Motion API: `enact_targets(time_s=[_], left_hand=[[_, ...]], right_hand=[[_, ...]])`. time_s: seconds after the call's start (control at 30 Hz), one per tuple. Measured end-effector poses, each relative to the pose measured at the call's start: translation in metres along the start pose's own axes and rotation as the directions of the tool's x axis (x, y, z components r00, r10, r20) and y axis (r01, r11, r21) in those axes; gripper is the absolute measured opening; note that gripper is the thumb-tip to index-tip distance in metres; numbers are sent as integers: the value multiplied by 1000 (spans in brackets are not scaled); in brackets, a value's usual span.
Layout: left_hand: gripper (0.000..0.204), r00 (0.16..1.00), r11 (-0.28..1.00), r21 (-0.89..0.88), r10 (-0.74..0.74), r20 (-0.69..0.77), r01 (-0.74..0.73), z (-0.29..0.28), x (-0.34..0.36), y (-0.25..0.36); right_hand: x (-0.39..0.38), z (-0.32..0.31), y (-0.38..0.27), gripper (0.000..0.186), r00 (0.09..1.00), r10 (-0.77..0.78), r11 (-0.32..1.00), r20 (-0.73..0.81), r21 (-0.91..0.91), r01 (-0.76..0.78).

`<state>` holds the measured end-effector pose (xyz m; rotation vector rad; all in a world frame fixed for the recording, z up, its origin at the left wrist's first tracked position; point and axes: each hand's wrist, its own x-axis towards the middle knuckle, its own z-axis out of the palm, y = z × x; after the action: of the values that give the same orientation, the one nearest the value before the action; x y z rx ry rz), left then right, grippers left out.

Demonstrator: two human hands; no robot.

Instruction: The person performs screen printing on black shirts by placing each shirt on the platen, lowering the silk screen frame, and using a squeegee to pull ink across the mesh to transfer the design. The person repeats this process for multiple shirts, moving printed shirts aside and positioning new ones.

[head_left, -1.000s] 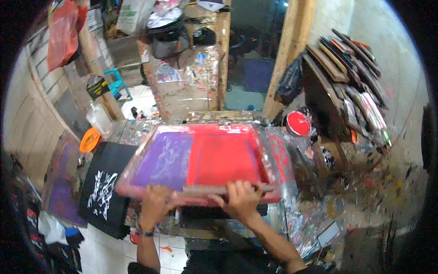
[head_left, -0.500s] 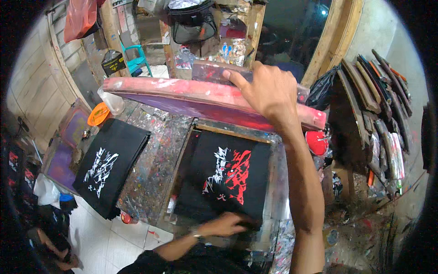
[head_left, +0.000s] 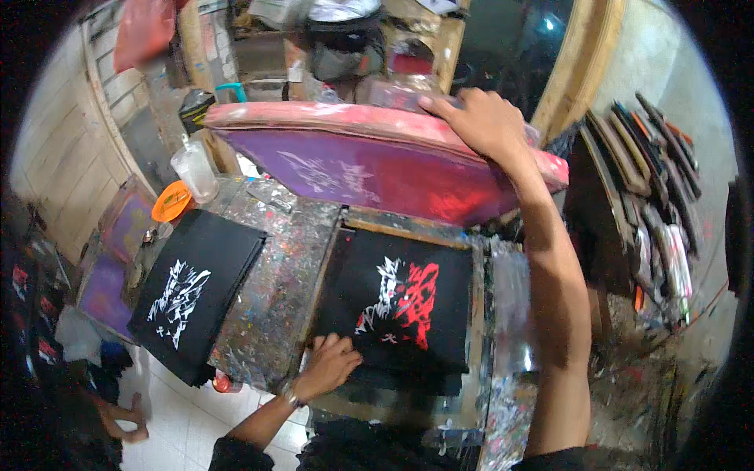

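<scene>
My right hand (head_left: 488, 125) is closed over the upper edge of a tilted printing screen (head_left: 314, 165), which has a red-stained wooden frame and purple mesh. A wooden squeegee-like bar (head_left: 397, 97) shows just behind that edge, close to my thumb. Below the raised screen lies a black fabric piece (head_left: 440, 314) bearing a white-and-red print, on a flat printing bed (head_left: 477, 408). My left hand (head_left: 328, 365) rests palm down at the fabric's near left corner, fingers bent and spread; whether they pinch the cloth is hidden.
Left of the bed, a stack of black fabric (head_left: 228, 263) with a white print lies on the paint-splattered table (head_left: 271, 314). Behind it stand an orange bowl (head_left: 171, 202) and a translucent bottle (head_left: 194, 173). Several used squeegees (head_left: 644, 188) lean at the right. Another person's foot (head_left: 129, 420) shows lower left.
My left hand has moved left from the fabric's near right part to its near left corner. The screen has tilted up further in my right hand, showing more purple mesh.
</scene>
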<state>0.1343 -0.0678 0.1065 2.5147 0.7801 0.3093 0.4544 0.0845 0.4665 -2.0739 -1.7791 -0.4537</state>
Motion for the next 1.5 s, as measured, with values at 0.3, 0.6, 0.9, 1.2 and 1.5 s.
enact_targets(time_s=[0.3, 0.6, 0.9, 1.2, 1.5], left_hand=[[70, 450, 768, -577, -634, -628, 277, -23, -117, -87], [79, 95, 669, -714, -740, -666, 206, -183, -266, -169], [50, 619, 942, 82, -147, -772, 325, -108, -26, -55], [43, 880, 899, 150, 436, -190, -412, 143, 142, 123], [75, 979, 938, 283, -177, -101, 199, 26, 19, -37]], right_hand=[[22, -1, -12, 94, 998, -6, 1000, 56, -4, 6], [9, -7, -24, 80, 997, 58, 998, 47, 15, -59], [-5, -19, 2, 82, 999, 37, 999, -14, -7, -37], [-8, -4, -25, 85, 995, -95, 993, -12, 72, 96], [6, -7, -12, 81, 991, -125, 977, -56, 168, 133]])
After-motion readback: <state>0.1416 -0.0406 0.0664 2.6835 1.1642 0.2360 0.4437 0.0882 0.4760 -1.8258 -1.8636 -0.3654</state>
